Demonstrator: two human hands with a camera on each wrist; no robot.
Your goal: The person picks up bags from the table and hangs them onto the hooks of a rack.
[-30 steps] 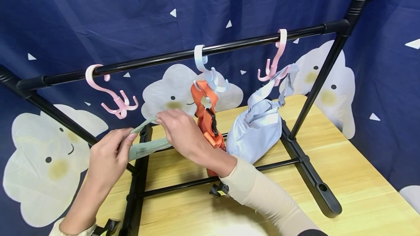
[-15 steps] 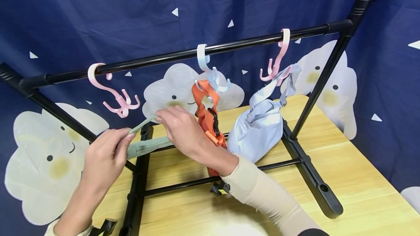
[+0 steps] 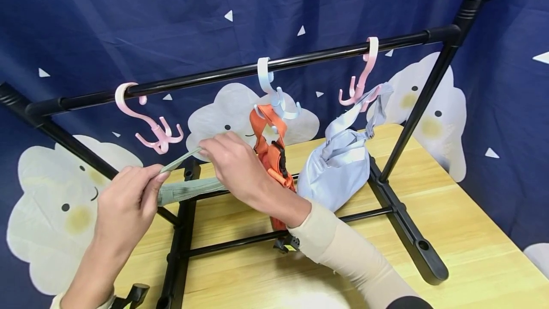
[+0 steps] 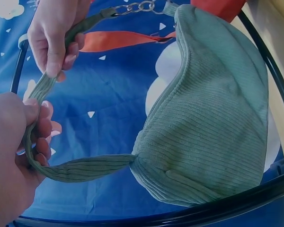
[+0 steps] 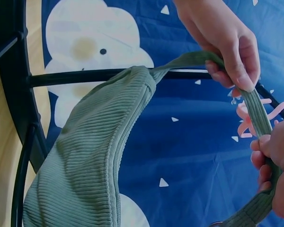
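Observation:
A green corduroy handbag [image 4: 208,109] with a zip hangs from its fabric strap [image 5: 256,111], and a metal chain [image 4: 137,7] joins one strap end to the bag. My left hand [image 3: 126,199] pinches the strap between thumb and curled fingers. A short way to the right, my right hand [image 3: 238,168] pinches the same strap, with a taut stretch between both hands. Just above them hangs the left pink hook [image 3: 160,135], apart from the strap. Most of the bag is hidden behind my hands in the head view; the wrist views show its body.
A black rack bar [image 3: 206,76] carries the hooks. An orange strapped bag [image 3: 272,156] hangs from the blue hook [image 3: 274,94], close beside my right forearm. Further right, a pale blue bag [image 3: 336,175] hangs from another pink hook [image 3: 362,80]. The rack's feet stand on a wooden table [image 3: 467,242].
My left hand has moved left and slightly down, away from the pink hook. My right hand has shifted slightly up and left. Both keep hold of the strap.

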